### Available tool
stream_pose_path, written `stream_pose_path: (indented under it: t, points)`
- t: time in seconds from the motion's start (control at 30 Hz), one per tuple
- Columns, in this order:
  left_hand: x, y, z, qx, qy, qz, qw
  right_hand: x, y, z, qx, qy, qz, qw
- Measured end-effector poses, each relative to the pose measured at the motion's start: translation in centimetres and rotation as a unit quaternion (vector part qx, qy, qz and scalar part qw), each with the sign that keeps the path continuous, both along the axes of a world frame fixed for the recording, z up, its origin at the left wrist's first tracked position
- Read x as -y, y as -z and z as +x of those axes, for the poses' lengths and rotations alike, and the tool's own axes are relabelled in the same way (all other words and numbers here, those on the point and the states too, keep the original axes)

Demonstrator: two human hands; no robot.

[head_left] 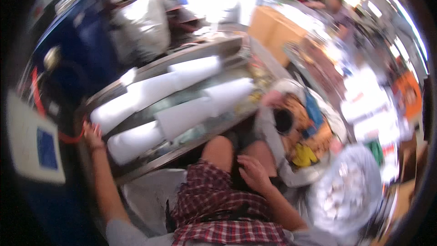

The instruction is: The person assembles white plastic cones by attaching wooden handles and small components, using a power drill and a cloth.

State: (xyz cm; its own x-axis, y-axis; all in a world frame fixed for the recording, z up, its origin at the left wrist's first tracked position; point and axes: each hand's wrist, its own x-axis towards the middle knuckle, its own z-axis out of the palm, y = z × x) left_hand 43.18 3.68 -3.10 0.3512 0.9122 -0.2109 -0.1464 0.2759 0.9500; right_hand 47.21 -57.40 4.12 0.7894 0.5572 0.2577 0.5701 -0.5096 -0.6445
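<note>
My left hand (94, 135) is at the left end of a long shallow trough (159, 157), beside a red hose or cord (70, 140). Its fingers are blurred, and I cannot tell whether they grip the cord or the trough's edge. Two rows of white paper-like rolls (184, 115) lie lengthwise in the trough, the near ends close to this hand. My right hand (255, 173) hovers over my lap, fingers partly bent and apart, with nothing visible in them. Under it is a checked red cloth or garment (214, 196).
Right of my knees stands an open white sack (296, 180) of mixed scraps, with a clear plastic bag (348, 196) of pale pieces beside it. A cardboard box (275, 32) sits beyond the trough. Dark blue cabinet (75, 41) at left. Another person (339, 16) is at far right.
</note>
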Motion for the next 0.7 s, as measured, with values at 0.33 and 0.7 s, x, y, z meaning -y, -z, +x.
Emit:
stream_pose_path:
  t: [0.33,0.7]
  points:
    - [29.9,-5.4,7.8,-0.026,0.435,0.009,0.9,15.5,-5.3,8.2,0.186,0.351,-0.084,0.914]
    - [54.6,-6.9,5.9,0.064,0.758,-0.019,0.649,24.5,0.5,1.8,0.008,0.413,-0.008,0.911]
